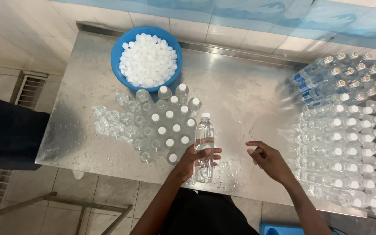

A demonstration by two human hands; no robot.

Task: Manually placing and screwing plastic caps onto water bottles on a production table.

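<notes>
Clear capped water bottle (204, 148), white cap on, held near the front edge of the wet steel desk (240, 87). Left hand (193, 160) wraps it, fingers (209, 152) grasping the bottle's middle. Right hand (270, 160) just beside it, apart, holding nothing, fingers loosely curled. Left of the bottle: cluster of upright bottles (153, 126), some capped, some open. Behind them, blue bowl (117, 52) full of white caps (148, 61). Far right: rows of capped bottles lying down (349, 130).

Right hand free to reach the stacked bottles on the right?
Probably yes: the right hand is empty, and only bare wet table lies between it and the stacked bottles.
</notes>
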